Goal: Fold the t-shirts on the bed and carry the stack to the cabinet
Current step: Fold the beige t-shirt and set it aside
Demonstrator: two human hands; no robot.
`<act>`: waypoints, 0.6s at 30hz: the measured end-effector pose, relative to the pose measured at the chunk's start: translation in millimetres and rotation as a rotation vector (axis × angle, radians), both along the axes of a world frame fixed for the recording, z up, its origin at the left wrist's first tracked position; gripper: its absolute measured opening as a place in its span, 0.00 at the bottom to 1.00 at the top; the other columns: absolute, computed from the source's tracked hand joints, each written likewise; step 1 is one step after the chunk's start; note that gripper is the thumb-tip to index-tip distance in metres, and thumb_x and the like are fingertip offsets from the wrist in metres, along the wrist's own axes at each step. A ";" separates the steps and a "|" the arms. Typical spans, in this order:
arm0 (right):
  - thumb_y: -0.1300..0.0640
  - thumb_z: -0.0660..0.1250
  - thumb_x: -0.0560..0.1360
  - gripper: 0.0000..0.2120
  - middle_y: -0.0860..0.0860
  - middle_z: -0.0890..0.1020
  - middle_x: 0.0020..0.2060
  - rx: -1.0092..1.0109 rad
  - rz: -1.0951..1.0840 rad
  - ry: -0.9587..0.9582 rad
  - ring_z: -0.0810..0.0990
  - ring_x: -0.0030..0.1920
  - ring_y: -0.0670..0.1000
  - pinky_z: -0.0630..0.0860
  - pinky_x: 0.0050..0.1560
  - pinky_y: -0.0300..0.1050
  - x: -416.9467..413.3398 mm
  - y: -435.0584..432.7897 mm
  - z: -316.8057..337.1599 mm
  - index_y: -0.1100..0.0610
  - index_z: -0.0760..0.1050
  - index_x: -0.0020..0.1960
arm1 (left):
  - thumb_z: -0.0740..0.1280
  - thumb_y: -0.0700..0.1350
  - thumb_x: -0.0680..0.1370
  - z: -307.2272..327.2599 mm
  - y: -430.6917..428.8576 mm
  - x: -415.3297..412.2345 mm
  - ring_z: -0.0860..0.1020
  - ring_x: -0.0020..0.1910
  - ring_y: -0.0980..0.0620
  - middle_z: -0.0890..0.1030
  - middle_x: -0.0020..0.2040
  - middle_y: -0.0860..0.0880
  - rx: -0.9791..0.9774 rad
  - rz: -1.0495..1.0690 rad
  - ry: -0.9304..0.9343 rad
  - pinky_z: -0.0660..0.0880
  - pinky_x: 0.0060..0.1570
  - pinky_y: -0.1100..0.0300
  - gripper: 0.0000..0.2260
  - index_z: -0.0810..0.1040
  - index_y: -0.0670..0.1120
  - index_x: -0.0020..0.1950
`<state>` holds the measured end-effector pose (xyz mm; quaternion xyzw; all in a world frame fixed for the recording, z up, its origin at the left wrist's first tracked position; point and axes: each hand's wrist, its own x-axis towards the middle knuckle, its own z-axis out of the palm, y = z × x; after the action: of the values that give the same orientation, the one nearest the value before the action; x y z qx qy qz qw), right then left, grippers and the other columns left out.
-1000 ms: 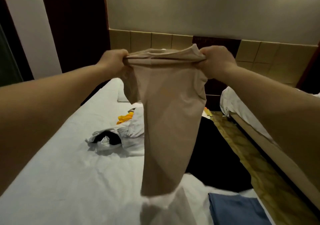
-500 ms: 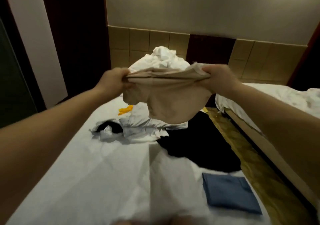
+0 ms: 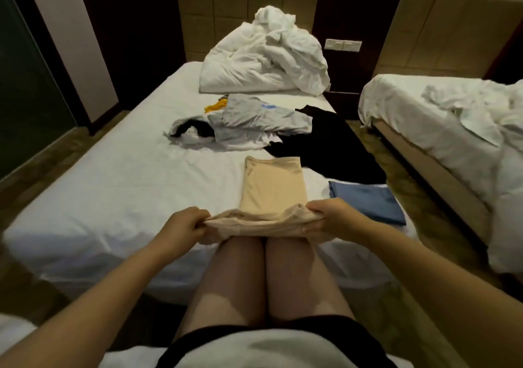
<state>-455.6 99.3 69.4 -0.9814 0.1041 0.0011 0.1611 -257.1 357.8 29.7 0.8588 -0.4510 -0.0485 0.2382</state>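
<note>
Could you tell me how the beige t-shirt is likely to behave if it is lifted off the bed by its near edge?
Probably floppy: the beige t-shirt bunches into soft folds where the left hand and right hand grip it. Likely light, since a pinch at each end holds that edge up. Its flat far part would likely sag and unfold.

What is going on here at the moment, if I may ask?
A person at the foot of the bed is folding a beige t-shirt. The left hand and right hand each pinch its near edge, while its far part lies flat on the bed. A folded blue shirt lies just right of it. Farther up, a black garment and a loose pile of clothes wait unfolded.
</note>
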 end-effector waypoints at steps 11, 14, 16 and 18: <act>0.59 0.66 0.71 0.18 0.46 0.69 0.35 0.010 0.130 -0.162 0.69 0.35 0.48 0.63 0.35 0.40 -52.8 48.4 -19.0 0.43 0.62 0.33 | 0.70 0.38 0.73 -16.4 26.1 -42.2 0.77 0.49 0.42 0.79 0.50 0.40 -0.075 0.069 -0.008 0.62 0.43 0.65 0.06 0.82 0.38 0.47; 0.52 0.62 0.68 0.07 0.50 0.76 0.35 -0.069 0.167 -0.051 0.75 0.34 0.54 0.70 0.34 0.45 -66.1 65.4 -31.1 0.53 0.74 0.34 | 0.68 0.39 0.71 -33.6 37.5 -50.2 0.78 0.50 0.41 0.79 0.51 0.39 -0.040 0.078 0.047 0.63 0.44 0.63 0.07 0.82 0.38 0.45; 0.46 0.59 0.69 0.15 0.50 0.79 0.39 -0.158 0.187 0.007 0.78 0.41 0.53 0.74 0.41 0.48 -70.1 71.5 -42.8 0.53 0.80 0.44 | 0.67 0.36 0.72 -41.6 44.3 -57.3 0.77 0.51 0.42 0.78 0.52 0.40 -0.033 0.102 0.111 0.65 0.46 0.62 0.05 0.81 0.39 0.46; 0.42 0.59 0.70 0.17 0.47 0.78 0.46 -0.225 0.164 0.052 0.76 0.48 0.52 0.72 0.49 0.49 -70.3 77.7 -48.2 0.48 0.78 0.54 | 0.64 0.34 0.73 -47.8 47.4 -66.3 0.75 0.52 0.43 0.78 0.51 0.41 0.013 0.119 0.148 0.65 0.45 0.60 0.06 0.78 0.40 0.47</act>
<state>-525.9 177.0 21.2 -0.9981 0.0274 0.0280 0.0468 -323.4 405.2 -18.1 0.8797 -0.3799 -0.1007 0.2679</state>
